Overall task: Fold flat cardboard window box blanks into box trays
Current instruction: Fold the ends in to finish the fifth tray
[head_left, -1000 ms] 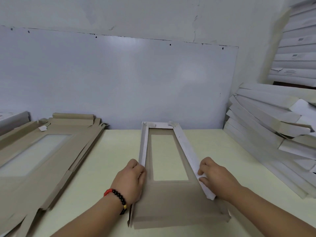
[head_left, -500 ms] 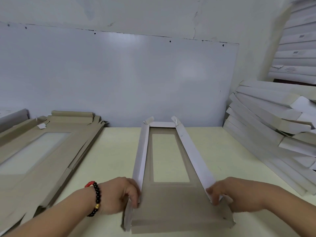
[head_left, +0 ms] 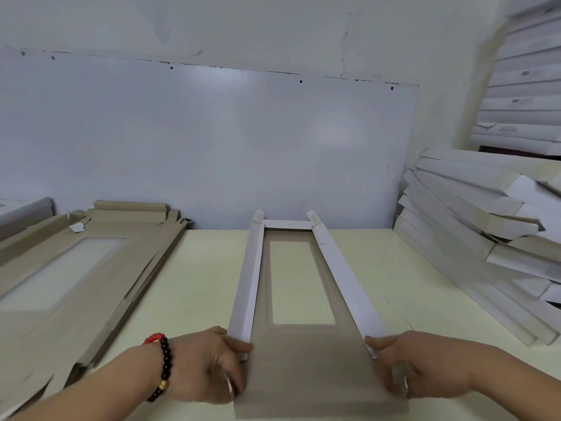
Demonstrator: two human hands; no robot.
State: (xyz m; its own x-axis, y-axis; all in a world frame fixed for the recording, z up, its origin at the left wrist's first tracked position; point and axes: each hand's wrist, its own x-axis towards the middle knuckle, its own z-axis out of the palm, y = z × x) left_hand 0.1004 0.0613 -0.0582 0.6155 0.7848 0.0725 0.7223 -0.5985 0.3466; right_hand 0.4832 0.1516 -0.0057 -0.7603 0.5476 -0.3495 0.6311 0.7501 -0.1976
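— So, fingers first?
— Left fingers (head_left: 235, 347) curled round the near end of the blank's (head_left: 309, 369) left flap (head_left: 247, 278), thumb on the inner face. Right fingers (head_left: 379, 343) pinching the near end of the right flap (head_left: 343, 275) the same way.
— Both hands grasping, then?
— Yes. Left hand (head_left: 200, 367) and right hand (head_left: 431, 366) gripping a flap each, at the table's (head_left: 200, 287) near edge. Beaded bracelet (head_left: 162, 369) on the left wrist.
— And the blank itself?
— Lying mid-table, running lengthwise from the near edge to the far edge. Brown inner face up, clear window (head_left: 299, 282) in its far half. Both long white flaps raised upright along its sides; short end flap up at the far edge too.
— Around it?
— Pile of flat brown blanks (head_left: 69, 278) along the left edge. Stack of folded white trays (head_left: 485, 238) at the right edge, leaning. White panel (head_left: 212, 147) on the wall behind the far edge.
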